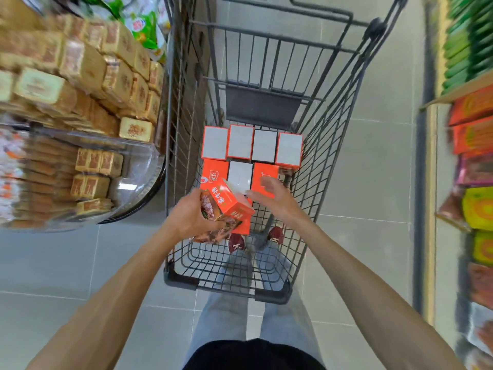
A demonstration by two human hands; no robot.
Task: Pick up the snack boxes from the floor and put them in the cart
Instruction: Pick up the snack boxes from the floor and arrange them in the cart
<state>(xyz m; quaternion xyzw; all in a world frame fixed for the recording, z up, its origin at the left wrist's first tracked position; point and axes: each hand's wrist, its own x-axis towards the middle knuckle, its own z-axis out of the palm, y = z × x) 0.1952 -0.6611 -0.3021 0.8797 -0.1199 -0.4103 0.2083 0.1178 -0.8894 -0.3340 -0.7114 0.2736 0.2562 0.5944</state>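
Head view: looks steeply down into a shop aisle; the edges are blurred.
Floor (373, 161): pale grey tiles with thin joints, seen beyond both hands and through the cart's mesh.
Cart (184, 108): dark wire basket, standing directly under both hands.
Left hand (190, 212): fingers curled round the held snack box (230, 201), orange and tilted, over the near part of the cart; a second box seems to lie under it in the same grip.
Right hand (272, 192): holds nothing, fingers loosely spread, just right of the held box and above the basket.
Stowed snack boxes (252, 145): a row of four standing upright beyond the fingertips, white faces up; three more between that row and the hands.
Tan packets (80, 76): piled on a display left of the left hand.
Clear tub (138, 188): just left of the cart.
Shelf (474, 134): orange and yellow packs, well right of the right hand.
Shoes (236, 243): dark red, below the hands, seen through the mesh.
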